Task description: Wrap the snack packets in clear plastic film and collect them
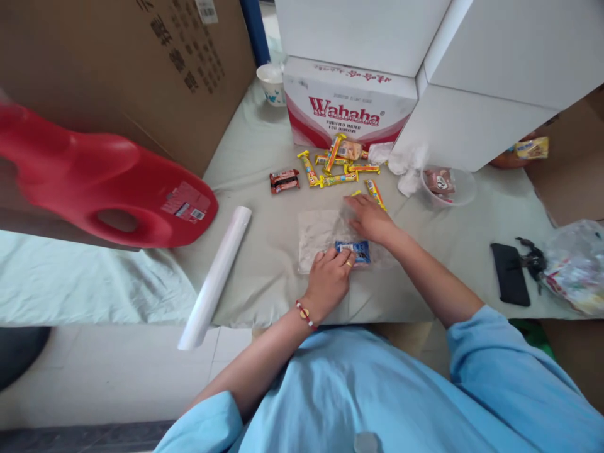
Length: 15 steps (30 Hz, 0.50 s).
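A clear plastic bag (314,229) lies flat on the cloth in front of me. On its lower part rests a small blue snack packet (362,251); whether it is inside the bag I cannot tell. My left hand (330,280) lies with its fingers laid out over the left end of the packet. Over the bag's upper right side is my right hand (370,219), fingers apart and reaching left, its fingertips close to a partly covered yellow wrapper. Just beyond it lie several yellow-wrapped snack bars (338,180). A brown-red packet (284,181) sits left of them.
Behind stand a Wahaha water carton (349,104) and white boxes (358,28). Left are a red jug (117,176), a white roll (217,277) overhanging the table edge and a paper cup (272,85). Right are a plastic tub (460,189), a phone (509,275) and keys (534,258).
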Each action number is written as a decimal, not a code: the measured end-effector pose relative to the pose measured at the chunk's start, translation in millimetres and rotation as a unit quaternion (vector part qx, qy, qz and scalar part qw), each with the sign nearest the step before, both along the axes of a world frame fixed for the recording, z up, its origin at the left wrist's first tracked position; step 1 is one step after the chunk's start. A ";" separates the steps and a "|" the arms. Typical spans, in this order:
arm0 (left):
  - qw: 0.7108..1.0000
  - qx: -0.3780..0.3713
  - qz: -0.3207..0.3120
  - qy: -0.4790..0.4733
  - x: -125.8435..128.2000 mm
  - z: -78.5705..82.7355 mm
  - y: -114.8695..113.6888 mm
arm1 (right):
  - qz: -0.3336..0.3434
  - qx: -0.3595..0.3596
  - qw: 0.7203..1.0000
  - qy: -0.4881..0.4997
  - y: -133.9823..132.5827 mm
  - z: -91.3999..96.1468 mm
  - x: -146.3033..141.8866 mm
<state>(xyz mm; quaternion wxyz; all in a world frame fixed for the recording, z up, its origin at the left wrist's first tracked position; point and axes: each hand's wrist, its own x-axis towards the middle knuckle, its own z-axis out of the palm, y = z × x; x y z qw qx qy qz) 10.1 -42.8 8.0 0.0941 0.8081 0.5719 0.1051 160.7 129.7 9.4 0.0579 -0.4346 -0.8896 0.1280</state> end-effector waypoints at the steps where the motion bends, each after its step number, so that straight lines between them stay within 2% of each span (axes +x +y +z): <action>1: 1.000 0.000 0.001 0.001 0.2 0.7 -0.4 | -0.015 -0.007 0.999 -0.032 4.0 -0.7 -9.3; 4: 1.000 -0.005 0.005 -0.002 1.5 1.0 -1.1 | -0.027 -0.064 0.994 -0.086 11.9 0.2 -26.4; 8: 1.000 -0.005 0.008 -0.008 2.9 -1.0 -1.8 | 0.010 -0.098 0.993 -0.058 8.8 14.2 -17.9; 12: 1.000 0.009 0.004 -0.019 3.2 -2.2 -1.5 | 0.086 -0.069 0.993 0.035 -24.4 32.0 7.2; 15: 0.999 0.012 0.005 -0.039 1.6 -5.6 -1.4 | 0.142 -0.067 0.988 0.006 -61.2 30.4 22.6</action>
